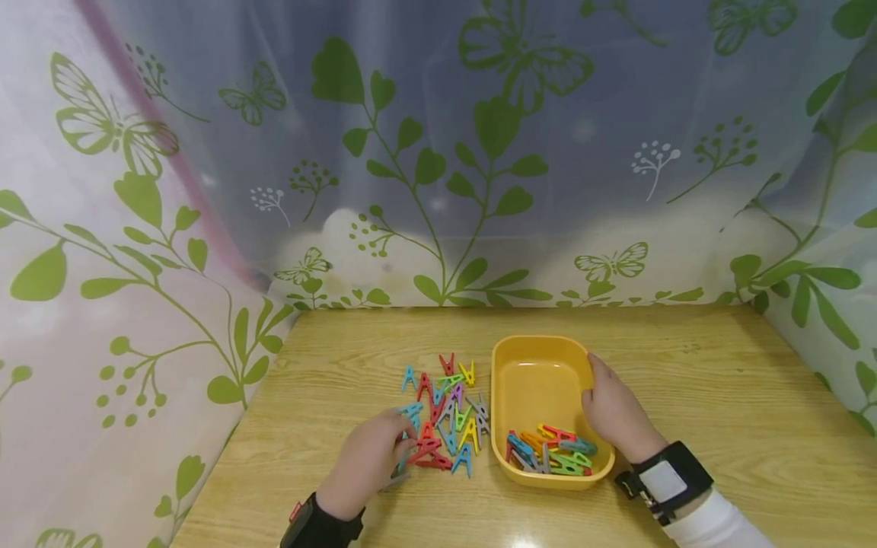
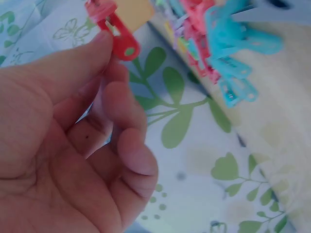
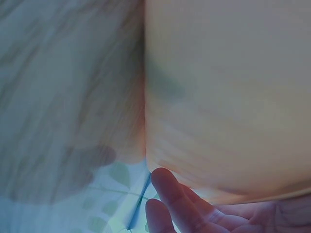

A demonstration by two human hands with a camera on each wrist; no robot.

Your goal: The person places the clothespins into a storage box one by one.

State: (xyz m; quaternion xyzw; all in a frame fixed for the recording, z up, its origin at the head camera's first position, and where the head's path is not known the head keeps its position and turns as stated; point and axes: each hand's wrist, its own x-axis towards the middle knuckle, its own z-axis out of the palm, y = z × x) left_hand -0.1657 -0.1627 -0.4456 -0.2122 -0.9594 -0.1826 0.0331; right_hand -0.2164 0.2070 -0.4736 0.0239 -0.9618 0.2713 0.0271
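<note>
My left hand [image 1: 370, 457] is at the lower left of a pile of coloured clothespins [image 1: 448, 415]. In the left wrist view the thumb and a finger of that hand [image 2: 97, 131] pinch a red clothespin [image 2: 127, 46]. To the right of the pile is a yellow tray [image 1: 541, 380], with several clothespins [image 1: 555, 453] lying at its near end. My right hand [image 1: 620, 411] holds the tray's right rim, thumb on the inner side. In the right wrist view, fingers of that hand [image 3: 189, 208] lie against the tray's outer wall [image 3: 228, 121].
A wooden table [image 1: 719, 396] lies beneath everything. Patterned curtains [image 1: 438, 152] with green leaves and butterflies stand behind it and at both sides. Light blue clothespins [image 2: 233, 53] are close to my left hand in the left wrist view.
</note>
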